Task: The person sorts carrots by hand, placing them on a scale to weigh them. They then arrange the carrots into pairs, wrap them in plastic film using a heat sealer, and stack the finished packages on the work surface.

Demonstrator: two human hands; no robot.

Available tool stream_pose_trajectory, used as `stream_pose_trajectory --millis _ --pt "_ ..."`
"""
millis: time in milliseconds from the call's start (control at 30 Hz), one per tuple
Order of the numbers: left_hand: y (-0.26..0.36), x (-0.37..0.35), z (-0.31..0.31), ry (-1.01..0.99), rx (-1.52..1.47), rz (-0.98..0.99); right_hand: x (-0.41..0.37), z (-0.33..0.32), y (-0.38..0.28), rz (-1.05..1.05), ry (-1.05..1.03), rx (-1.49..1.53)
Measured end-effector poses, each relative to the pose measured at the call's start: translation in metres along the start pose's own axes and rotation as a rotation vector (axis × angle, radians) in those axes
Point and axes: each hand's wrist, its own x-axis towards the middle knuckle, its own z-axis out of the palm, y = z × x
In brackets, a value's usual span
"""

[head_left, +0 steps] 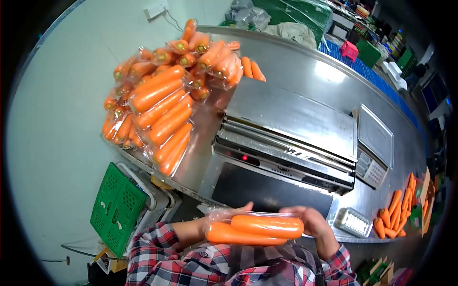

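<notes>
The largest thing before you is the metal counter (329,76), which curves around your working place. On it, the wrapping machine (291,109) stands in the middle, with its black plate (267,190) toward you, probably so that both your arms can reach it equally. To your left is the heap of wrapped carrots (164,90), laid one pack upon another beside the machine; I think this side keeps the front of the plate free for your hands. The packs lean on each other, so a careless push could make the nearest ones slide. Below that side, the green crate (117,205) is near the counter edge and may disturb your left elbow

At the right, the scale (374,171) is just beside the machine, and farther along lie the loose carrots (396,212)

The pack of carrots (267,226) is held before your body, at the near edge of the counter. Your left hand (191,231) is around its left end (the film and carrots hide most fingers, so I cannot tell exactly how closed it is). Your right hand (312,221) is half closed at the other end, likely to keep it level

Smallest are the clear box (353,222), near your right hand, and the red light (244,158) on the machine
</notes>
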Motion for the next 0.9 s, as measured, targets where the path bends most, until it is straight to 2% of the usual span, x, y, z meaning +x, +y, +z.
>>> stream_pose_trajectory --millis 33,100,200,233,267,333,367,400,433,500,567,600,667,700,733,800,900 --pt "0.006 -0.012 -0.011 -0.040 0.036 0.099 -0.007 0.015 -0.007 0.049 0.147 -0.140" --pt "0.020 -0.032 -0.025 -0.121 0.121 0.299 -0.002 0.028 -0.012 0.013 0.348 -0.190" --pt "0.023 -0.035 -0.039 0.379 0.466 0.478 0.016 0.036 -0.003 0.002 0.470 -0.190" --pt "0.028 -0.035 -0.045 0.390 0.426 0.511 0.022 0.031 0.003 0.002 0.487 -0.224" --pt "0.035 -0.040 -0.043 0.403 0.465 0.590 0.025 0.028 0.005 -0.047 0.409 -0.189" --pt "0.047 -0.058 -0.017 0.431 0.537 0.734 0.039 0.040 -0.005 -0.158 0.461 -0.020" --pt "0.064 -0.067 -0.019 0.401 0.514 0.868 0.040 0.018 0.007 -0.200 0.390 0.040" --pt "0.082 -0.079 -0.009 0.334 0.410 1.029 0.041 0.030 -0.004 -0.272 0.347 0.069" --pt "0.108 -0.091 -0.008 0.308 0.301 1.136 0.042 0.029 -0.006 -0.252 0.373 -0.008" --pt "0.144 -0.118 0.042 0.275 0.197 1.400 0.040 0.020 0.004 -0.187 0.431 -0.099" --pt "0.189 -0.135 0.065 0.400 0.231 1.700 0.035 0.024 0.010 -0.101 0.461 -0.142" --pt "0.234 -0.147 0.049 0.223 0.265 1.810 0.032 0.027 0.014 -0.055 0.488 -0.156" --pt "0.277 -0.162 0.055 0.177 0.342 1.939 0.023 0.026 0.022 0.002 0.526 -0.142" --pt "0.316 -0.175 0.033 0.101 0.381 1.953 0.019 0.027 0.026 -0.019 0.532 -0.155" --pt "0.343 -0.191 0.012 0.035 0.466 1.817 0.013 0.028 0.032 -0.035 0.565 -0.158" --pt "0.312 -0.156 0.071 0.015 0.346 1.668 0.001 0.019 0.040 -0.055 0.595 -0.234" --pt "0.345 -0.144 0.055 0.153 0.366 1.603 -0.027 0.001 0.042 -0.125 0.710 -0.241"
